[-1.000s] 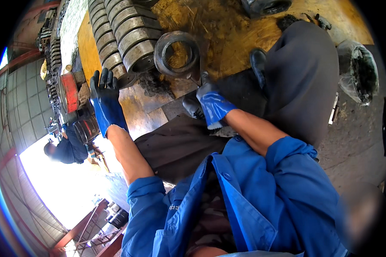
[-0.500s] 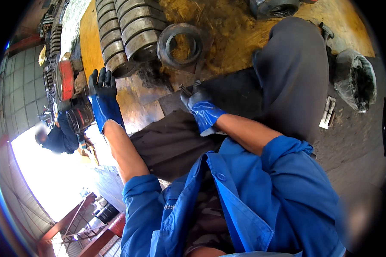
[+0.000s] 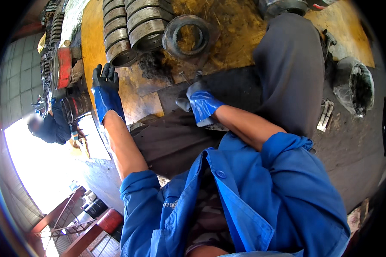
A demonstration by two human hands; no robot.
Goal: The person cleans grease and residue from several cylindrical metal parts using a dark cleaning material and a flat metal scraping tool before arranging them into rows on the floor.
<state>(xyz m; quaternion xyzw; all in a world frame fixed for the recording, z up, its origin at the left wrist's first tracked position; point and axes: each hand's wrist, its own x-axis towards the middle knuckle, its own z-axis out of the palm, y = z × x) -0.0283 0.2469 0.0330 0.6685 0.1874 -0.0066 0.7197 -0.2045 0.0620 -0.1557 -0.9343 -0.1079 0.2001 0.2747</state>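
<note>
My left hand [image 3: 107, 95], in a blue glove with dark fingers, is raised with the fingers stretched out, and nothing is in it. It is nearest to the front end of a row of thick metal rings [image 3: 120, 53]. My right hand [image 3: 200, 100], gloved alike, is low in front of me between my legs. Its fingers look curled, and what they hold is hidden. A thin metal piece [image 3: 185, 77] shows just beyond the fingers; whether the hand touches it I cannot tell. Farther off, a round metal ring with a wide opening [image 3: 170, 37] lies on the yellowish, oily sheet.
A second row of metal rings [image 3: 148, 32] lies alongside. Black debris [image 3: 154, 68] is heaped before them. At the right are a hammer-like tool [image 3: 329, 39], a plastic-wrapped bundle [image 3: 354, 85] and a small metal piece [image 3: 325, 115]. Another person [image 3: 55, 125] is at far left.
The view has shifted, so the rings sit slightly higher and farther right. My right hand has turned slightly, and a dark glove finger now sticks out to its left. My left hand stays spread.
</note>
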